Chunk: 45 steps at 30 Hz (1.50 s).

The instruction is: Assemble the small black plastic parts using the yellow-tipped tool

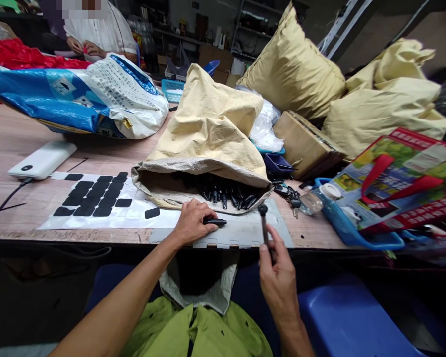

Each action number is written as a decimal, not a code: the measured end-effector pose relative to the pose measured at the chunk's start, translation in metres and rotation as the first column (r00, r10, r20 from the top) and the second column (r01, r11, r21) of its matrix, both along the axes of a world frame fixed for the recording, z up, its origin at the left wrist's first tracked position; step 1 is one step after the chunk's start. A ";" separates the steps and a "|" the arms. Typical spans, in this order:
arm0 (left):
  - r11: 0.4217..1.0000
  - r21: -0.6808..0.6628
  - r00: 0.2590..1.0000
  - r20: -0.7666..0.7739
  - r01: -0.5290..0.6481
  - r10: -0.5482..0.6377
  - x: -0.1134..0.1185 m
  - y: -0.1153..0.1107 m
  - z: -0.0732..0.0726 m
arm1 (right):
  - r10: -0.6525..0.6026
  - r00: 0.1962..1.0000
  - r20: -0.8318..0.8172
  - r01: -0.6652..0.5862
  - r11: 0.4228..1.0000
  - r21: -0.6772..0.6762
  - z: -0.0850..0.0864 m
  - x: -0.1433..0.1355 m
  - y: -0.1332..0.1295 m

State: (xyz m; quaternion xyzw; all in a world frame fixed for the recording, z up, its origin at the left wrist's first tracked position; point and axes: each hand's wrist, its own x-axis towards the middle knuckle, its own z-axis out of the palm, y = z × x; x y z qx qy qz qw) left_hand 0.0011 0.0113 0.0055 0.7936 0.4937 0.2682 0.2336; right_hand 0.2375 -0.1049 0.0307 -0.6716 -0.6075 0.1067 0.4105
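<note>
My left hand (pixel 193 221) rests at the table's front edge, fingers closed on a short black pen-like piece (pixel 216 221) that lies on a grey mat (pixel 245 230). To its right, my right hand (pixel 278 270) is closed round a dark rod with a round black knob (pixel 262 210) at its upper end, held upright over the mat's edge. Behind both hands a beige sack (pixel 211 144) lies with its mouth towards me, and many black pieces (pixel 225 193) show inside. Left of the mat, black rounded patches (pixel 96 196) are spread on a white sheet (pixel 134 218).
A white power bank (pixel 42 159) with a cable and a blue-white bag (pixel 96 99) are at the left. On the right stand a blue basket (pixel 334 218), a red shopping bag (pixel 405 183) and a box (pixel 305 144). A person (pixel 96 29) sits across the table. Below hangs an open sack (pixel 223 292).
</note>
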 end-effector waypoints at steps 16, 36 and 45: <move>0.998 0.033 0.998 0.031 0.049 -0.050 -0.006 0.000 0.002 | -0.160 0.874 0.458 0.154 0.987 0.050 0.004 0.035 0.049; 0.990 0.108 0.996 -0.024 0.092 -0.090 -0.009 0.003 -0.005 | 0.427 0.880 0.208 -0.435 0.901 -0.009 -0.018 -0.043 0.078; 0.996 0.065 0.998 -0.006 0.061 -0.061 -0.008 0.003 -0.003 | 0.850 0.208 -0.483 -0.978 0.198 -0.073 0.040 -0.048 -0.021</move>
